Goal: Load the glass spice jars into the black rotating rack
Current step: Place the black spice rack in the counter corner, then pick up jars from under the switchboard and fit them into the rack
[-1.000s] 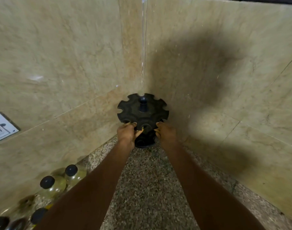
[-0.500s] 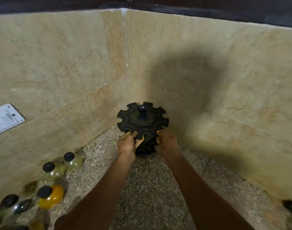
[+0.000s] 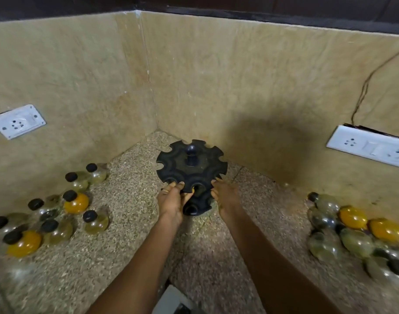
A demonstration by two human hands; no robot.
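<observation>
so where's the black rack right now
In the head view the black rack stands on the speckled counter in the wall corner, centre frame, with the left hand and right hand gripping its near edge.

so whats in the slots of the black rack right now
No jars: the black rack has empty top slots, and both hands grip its near edge. The lower tier is mostly hidden beneath the top disc.

Black rack (image 3: 191, 168), speckled counter (image 3: 130, 223), black-capped jars (image 3: 76, 201) (2 yellow-filled at left).

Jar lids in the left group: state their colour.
Black, on every lid visible in the head view.
</observation>
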